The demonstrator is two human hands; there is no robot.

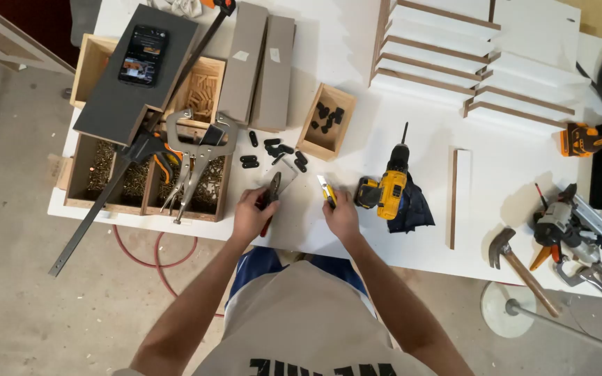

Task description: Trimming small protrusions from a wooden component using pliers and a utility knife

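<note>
A person's left hand closes around red-handled pliers whose steel nose rests on a small flat grey panel near the white table's front edge, while the right hand pinches a yellow utility knife just to the panel's 3 o'clock. Black plastic clips lie scattered at 12 o'clock, a blocky yellow cordless drill sits on dark cloth at 3 o'clock, and locking pliers span wooden screw bins at 9 o'clock. Smooth bare tabletop opens between the drill and a thin upright wooden strip.
</note>
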